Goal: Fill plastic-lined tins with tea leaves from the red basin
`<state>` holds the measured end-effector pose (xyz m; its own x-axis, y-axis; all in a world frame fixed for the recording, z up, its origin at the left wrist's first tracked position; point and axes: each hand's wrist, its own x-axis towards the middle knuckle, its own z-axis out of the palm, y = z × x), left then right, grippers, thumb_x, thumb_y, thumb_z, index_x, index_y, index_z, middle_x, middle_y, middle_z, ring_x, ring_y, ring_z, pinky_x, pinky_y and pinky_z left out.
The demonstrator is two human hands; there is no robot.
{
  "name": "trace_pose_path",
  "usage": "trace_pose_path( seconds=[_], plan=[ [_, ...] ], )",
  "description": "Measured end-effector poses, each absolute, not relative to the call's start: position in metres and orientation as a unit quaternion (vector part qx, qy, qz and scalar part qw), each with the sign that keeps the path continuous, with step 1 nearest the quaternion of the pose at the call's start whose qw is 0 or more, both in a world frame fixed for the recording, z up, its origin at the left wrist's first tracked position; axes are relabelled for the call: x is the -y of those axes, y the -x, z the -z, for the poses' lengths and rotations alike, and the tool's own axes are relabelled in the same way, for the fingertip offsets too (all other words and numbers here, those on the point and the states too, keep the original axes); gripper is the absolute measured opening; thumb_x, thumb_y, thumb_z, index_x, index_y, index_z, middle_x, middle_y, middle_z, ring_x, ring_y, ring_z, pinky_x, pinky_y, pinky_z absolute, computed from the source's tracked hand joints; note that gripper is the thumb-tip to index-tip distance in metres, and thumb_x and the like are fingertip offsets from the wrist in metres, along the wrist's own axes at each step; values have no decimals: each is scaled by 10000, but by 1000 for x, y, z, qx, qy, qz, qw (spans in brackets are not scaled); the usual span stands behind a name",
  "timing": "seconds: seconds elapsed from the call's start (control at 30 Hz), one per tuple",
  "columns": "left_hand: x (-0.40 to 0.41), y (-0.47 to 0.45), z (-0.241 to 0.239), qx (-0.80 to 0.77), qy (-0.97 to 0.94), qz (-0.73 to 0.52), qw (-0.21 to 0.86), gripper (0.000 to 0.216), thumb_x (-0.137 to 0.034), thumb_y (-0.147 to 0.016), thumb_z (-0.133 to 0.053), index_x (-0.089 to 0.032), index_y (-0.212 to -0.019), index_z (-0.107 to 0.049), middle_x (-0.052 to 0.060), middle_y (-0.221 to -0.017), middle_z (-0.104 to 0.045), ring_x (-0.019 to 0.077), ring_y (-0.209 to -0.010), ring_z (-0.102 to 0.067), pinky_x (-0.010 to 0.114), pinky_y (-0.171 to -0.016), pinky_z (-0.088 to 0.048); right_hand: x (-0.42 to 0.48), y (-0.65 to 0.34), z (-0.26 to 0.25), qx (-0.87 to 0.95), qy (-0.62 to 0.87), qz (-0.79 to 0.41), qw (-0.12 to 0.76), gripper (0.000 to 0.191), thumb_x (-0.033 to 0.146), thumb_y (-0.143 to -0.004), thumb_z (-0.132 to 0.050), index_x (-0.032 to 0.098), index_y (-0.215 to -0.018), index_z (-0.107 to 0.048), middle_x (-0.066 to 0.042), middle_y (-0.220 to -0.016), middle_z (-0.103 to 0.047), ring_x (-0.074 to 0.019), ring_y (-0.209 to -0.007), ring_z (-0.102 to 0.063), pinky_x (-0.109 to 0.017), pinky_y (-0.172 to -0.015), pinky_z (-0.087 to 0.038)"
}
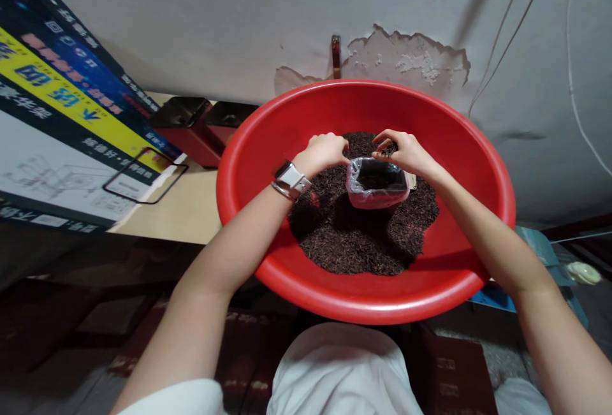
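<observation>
A box lined with a clear plastic bag [377, 199] stands upright on a heap of dark, dry loose tea leaves [354, 246] inside a big red basin [363, 306]. Some dark leaves show within the box. At the box's back left corner, my left hand [326, 152] has its fingers curled, the thumb at the edge of the bag. My right hand [404, 150] is bent over the back right rim, with a small clump of tea leaves between its fingers and thumb. The wrist of my left arm carries a white watch [291, 176].
Dark red tins [189, 128] stand left of the basin on a pale board [191, 211], near a thin black frame [146, 201] and a large printed carton [71, 115]. Behind is a peeling wall [406, 61]. Cords hang at right, above a bluish surface [540, 249].
</observation>
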<state>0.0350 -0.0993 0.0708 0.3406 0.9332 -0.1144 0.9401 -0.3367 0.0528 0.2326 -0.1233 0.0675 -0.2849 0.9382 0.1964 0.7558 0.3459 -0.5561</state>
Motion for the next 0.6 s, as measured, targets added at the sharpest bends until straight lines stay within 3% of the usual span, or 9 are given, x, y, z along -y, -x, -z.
trace_pose_path(
  seconds=[0.17, 0.33, 0.47, 0.6],
  plan=[
    [91, -28, -61, -553, -813, 165, 77, 526, -467, -786, -716, -307, -1284, -662, 93, -1327, -652, 309, -1175, -618, 360, -951, -494, 121, -234, -65, 778, 541, -194, 253, 268, 265, -807, -684, 178, -1060, -657, -81, -997, -710, -223, -940, -640, -390, -895, -484],
    [91, -26, -65, -568, -805, 156, 68, 525, -455, -827, -674, -314, -1329, -624, 92, -1330, -651, 295, -1162, -624, 357, -943, -501, 128, -226, -64, 801, 528, -137, 248, 279, 198, -827, -631, 198, -1106, -632, -89, -1096, -687, -252, -1047, -621, -421, -940, -467],
    [96, -25, -72, -572, -805, 137, 73, 500, -410, -827, -681, -308, -1315, -641, 93, -1301, -668, 305, -1137, -638, 368, -941, -500, 154, -203, -69, 845, 500, -39, 187, 296, 149, -823, -619, 180, -1117, -635, -133, -1196, -652, -324, -1163, -563, -494, -981, -415],
    [98, -25, -79, -595, -789, 139, 69, 469, -356, -830, -693, -291, -1293, -659, 107, -1300, -664, 305, -1163, -624, 377, -965, -480, 188, -174, -73, 902, 417, -73, 82, 228, 157, -856, -583, 162, -1074, -651, -129, -1092, -674, -272, -1028, -623, -383, -876, -461]
  ],
)
